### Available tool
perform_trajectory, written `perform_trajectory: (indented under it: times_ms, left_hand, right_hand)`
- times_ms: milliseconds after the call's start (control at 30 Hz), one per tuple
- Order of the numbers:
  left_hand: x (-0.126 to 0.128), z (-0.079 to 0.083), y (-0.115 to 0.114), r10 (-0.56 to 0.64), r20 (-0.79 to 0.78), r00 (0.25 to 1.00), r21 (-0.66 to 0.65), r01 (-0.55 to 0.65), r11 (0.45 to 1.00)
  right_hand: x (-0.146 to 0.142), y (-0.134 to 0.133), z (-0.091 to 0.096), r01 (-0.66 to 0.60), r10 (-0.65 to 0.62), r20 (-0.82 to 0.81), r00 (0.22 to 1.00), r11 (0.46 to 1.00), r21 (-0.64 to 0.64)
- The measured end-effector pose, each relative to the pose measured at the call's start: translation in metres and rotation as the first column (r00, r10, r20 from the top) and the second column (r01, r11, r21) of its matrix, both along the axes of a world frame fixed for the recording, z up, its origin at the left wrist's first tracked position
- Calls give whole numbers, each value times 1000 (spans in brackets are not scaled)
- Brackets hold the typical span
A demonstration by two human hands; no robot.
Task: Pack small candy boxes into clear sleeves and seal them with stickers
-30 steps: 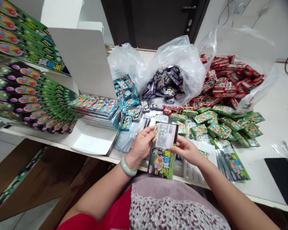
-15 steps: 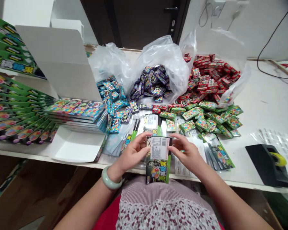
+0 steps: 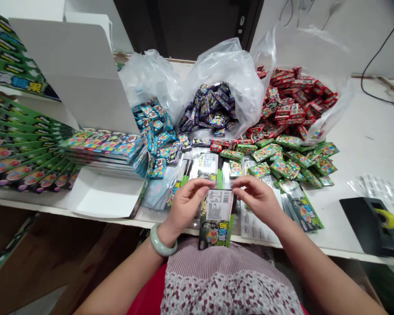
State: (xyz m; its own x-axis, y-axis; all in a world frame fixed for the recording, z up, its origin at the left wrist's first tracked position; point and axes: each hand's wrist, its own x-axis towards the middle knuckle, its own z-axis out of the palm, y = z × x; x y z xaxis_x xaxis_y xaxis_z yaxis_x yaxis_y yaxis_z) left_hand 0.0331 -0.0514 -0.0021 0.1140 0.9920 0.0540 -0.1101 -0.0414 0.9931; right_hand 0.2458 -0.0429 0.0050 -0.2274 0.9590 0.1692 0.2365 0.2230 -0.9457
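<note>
Between my hands, at the table's front edge, hangs a flat black and green printed candy pouch [image 3: 216,218] with a white label near its top. My left hand [image 3: 188,201] pinches its upper left corner, a pale green bangle on that wrist. At the upper right corner, my right hand [image 3: 258,197] has thumb and fingers closed on the pouch's edge. Just beyond lie more flat pouches [image 3: 207,162], partly under small green candy boxes [image 3: 282,168]. A sheet of clear stickers [image 3: 254,225] lies under my right hand.
Behind are plastic bags with blue boxes [image 3: 156,120], purple boxes [image 3: 213,105] and red boxes [image 3: 292,105]. At left, an open white carton [image 3: 101,192] stands near stacked printed packs [image 3: 101,146] and fanned green cards [image 3: 22,144]. A black tape dispenser [image 3: 364,225] sits at right.
My view has shifted a little. Both hands have moved in along the pouch's top edge, with the fingers now closer to its upper corners. The pouch stays in my hold.
</note>
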Motion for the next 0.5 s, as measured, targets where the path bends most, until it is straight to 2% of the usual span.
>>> perform_trajectory:
  times_ms: [67,133,233,333,400,500]
  left_hand:
    - [-2,2,-1,-22,8,1000,38,22,999]
    - [-1,6,0,-40,16,999,45,40,998]
    - [3,14,6,-10,-11,1000,-20,9,1000]
    - [4,19,13,7,-52,999,-89,-12,996]
    - [2,20,15,-32,-63,998,-97,25,995]
    - [-7,21,16,-155,-60,986,-45,153,987]
  right_hand:
    - [1,-3,5,-87,78,90,993,992,97]
    - [1,-4,12,-121,107,123,987,986,111]
    - [-5,-1,21,-45,48,61,997,998,-52]
    - [-11,5,25,-42,42,-8,999,974,-223]
    - [-12,7,27,-83,85,-5,996,965,-250]
    - [-9,6,29,-143,157,41,987,960,-240]
